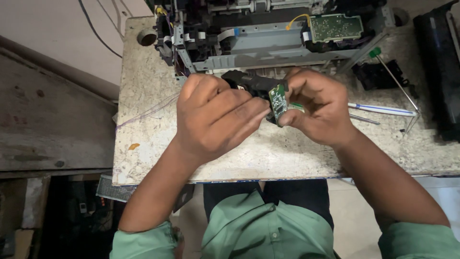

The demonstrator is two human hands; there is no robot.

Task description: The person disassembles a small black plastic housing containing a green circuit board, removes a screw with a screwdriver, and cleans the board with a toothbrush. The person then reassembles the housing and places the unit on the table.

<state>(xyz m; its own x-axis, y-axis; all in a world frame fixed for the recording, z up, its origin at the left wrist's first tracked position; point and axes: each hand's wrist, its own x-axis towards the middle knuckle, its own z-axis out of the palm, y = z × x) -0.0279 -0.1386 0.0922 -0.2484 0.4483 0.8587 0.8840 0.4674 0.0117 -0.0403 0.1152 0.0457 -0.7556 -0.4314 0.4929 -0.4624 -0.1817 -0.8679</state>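
green shirt sleeves (268, 235) fill the bottom of my view, nearest the lens, with both forearms running up from them to the worktable (143, 144), a pale speckled slab with worn edges.

left hand (215, 112): curled closed around the left side of a black plastic part (251, 82), fingers wrapped over it, knuckles toward me. most of the part is hidden under this hand.

right hand (318, 108): also closed on the same piece from the right, thumb and forefinger pinching a small green circuit board (278, 100) that sits on the end of the black part. board is tilted, its face turned toward the camera. i cannot tell whether the board is fixed to the part or loose against it.

the held piece is above the middle of the table, lifted off the surface, just in front of an opened printer chassis (268, 38). chassis stands at the far edge, grey metal frame exposed, a larger green circuit board (335, 27) on its right end, a yellow wire (297, 19) looping beside it.

right of the hands, on the table: a screwdriver with a green handle (374, 52), shaft angled toward the lower right; a white pen with blue marks (381, 109) lying flat; a small black piece (376, 76) behind them. a long black unit (441, 72) lies at the far right edge.

thin threads (148, 111) trail across the left part of the table.
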